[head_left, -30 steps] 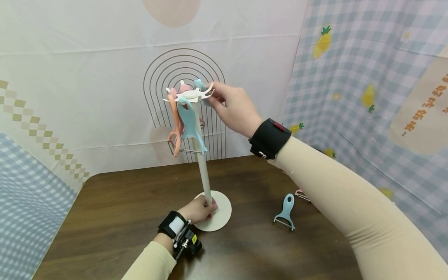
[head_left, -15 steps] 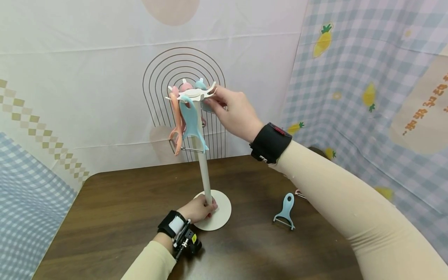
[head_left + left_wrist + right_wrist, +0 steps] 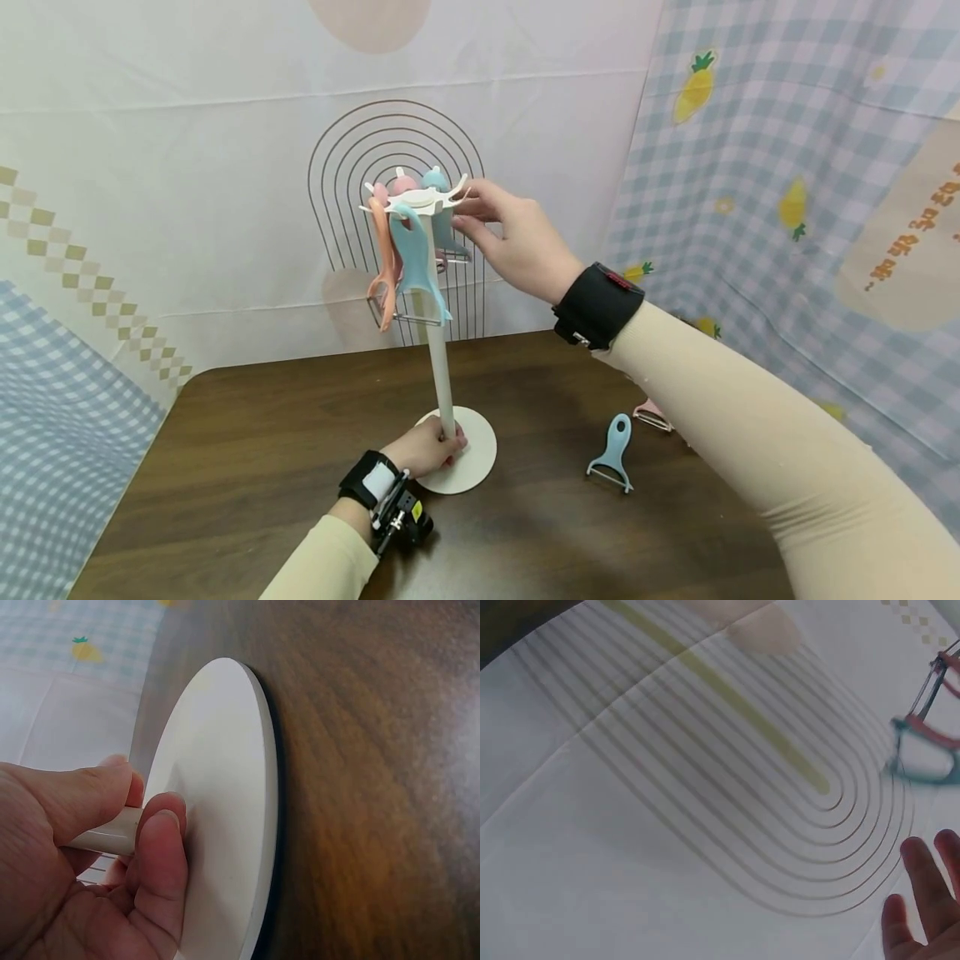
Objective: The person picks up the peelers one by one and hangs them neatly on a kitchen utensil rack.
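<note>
A white stand (image 3: 441,367) with a hooked top rises from a round base (image 3: 225,765). My left hand (image 3: 423,447) grips its pole low down, thumb and fingers wrapped round it just above the base. Near the top, my right hand (image 3: 517,237) has its fingers extended and slightly bent beside a hook. Just left of those fingertips hangs a blue peeler (image 3: 444,229) at the rear; in the right wrist view the fingers are spread apart from the blurred peelers. An orange peeler (image 3: 383,258), another blue peeler (image 3: 411,250) and pink ones (image 3: 404,184) hang from other hooks.
On the brown table (image 3: 262,450), right of the stand, lie a loose blue peeler (image 3: 617,450) and a pink peeler (image 3: 654,415), partly covered by the right sleeve. A white cloth (image 3: 225,208) hangs behind, with blue checked cloth (image 3: 750,167) at the right.
My right hand has let go of the rear blue peeler, which now hangs from the stand, and has drawn slightly right. The stand's top has shifted a little right; my left hand has stayed put.
</note>
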